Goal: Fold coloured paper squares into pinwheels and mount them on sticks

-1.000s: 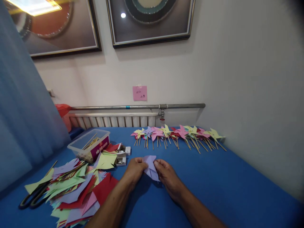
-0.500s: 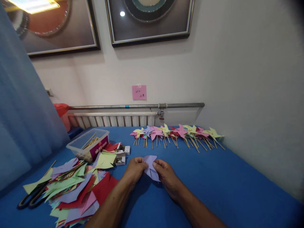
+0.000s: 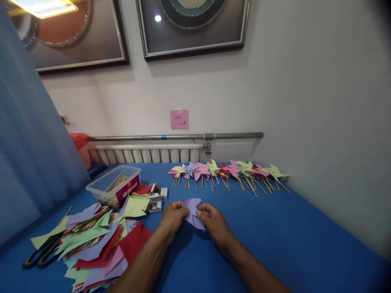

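Observation:
A light purple paper piece (image 3: 193,213) with cut corners is held just above the blue table between my two hands. Its left side is pinched in my left hand (image 3: 175,215), thumb on top. My right hand (image 3: 214,219) grips the right side between thumb and fingers, close to a folded flap. To the left, a pile of cut coloured paper (image 3: 94,248) lies in loose layers. Small white boxes (image 3: 155,205) with metal bits inside stand just beyond my left hand.
A clear plastic tub (image 3: 114,185) of wooden sticks stands back left. Black-handled scissors (image 3: 42,252) lie under paper at far left. Several paper pinwheels (image 3: 227,171) on sticks lie in a row along the back of the blue table (image 3: 275,236). A blue curtain (image 3: 33,134) hangs on the left.
The purple paper has tilted slightly, its lower corner rising a little. Both hands keep their pinch on it, and nothing else has visibly moved.

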Motion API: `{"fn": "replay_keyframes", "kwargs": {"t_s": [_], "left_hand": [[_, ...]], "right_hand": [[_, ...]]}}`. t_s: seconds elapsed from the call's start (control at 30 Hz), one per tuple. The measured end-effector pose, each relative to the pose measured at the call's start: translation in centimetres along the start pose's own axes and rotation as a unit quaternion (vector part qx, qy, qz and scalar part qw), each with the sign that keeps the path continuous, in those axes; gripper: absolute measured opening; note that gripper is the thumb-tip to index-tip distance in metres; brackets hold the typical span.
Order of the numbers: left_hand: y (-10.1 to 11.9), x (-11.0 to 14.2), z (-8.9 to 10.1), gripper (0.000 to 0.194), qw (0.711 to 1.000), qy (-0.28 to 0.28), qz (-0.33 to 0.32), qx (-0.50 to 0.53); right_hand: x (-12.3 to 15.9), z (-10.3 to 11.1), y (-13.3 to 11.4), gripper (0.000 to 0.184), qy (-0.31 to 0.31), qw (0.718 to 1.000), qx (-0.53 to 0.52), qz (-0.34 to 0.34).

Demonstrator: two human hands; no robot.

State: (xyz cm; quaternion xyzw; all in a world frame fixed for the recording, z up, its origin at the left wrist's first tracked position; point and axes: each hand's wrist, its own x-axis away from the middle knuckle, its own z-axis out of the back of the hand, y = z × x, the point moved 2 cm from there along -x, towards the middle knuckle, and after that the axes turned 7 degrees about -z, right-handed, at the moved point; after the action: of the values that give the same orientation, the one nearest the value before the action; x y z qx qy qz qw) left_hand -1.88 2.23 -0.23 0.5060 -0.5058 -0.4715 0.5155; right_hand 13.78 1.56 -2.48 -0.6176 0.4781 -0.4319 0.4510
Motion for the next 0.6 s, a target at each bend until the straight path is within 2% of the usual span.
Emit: {"fn": "replay_keyframes", "kwargs": {"t_s": [0.2, 0.43, 0.6], "left_hand": [[0.0, 0.15, 0.02, 0.023, 1.0, -0.01, 0.002, 0.01], [-0.28, -0.04, 0.13, 0.028, 1.0, -0.003, 0.005, 0.003], [-0.28, -0.28, 0.45, 0.028, 1.0, 0.002, -0.016, -0.007]], "right_hand": [[0.24, -0.08, -0.26, 0.034, 0.012, 1.0, 0.003, 0.004], [0.42, 0.02, -0.08, 0.049, 0.021, 0.999, 0.011, 0.03], [0.21, 0.15, -0.34, 0.042, 0.011, 1.0, 0.003, 0.025]]}}
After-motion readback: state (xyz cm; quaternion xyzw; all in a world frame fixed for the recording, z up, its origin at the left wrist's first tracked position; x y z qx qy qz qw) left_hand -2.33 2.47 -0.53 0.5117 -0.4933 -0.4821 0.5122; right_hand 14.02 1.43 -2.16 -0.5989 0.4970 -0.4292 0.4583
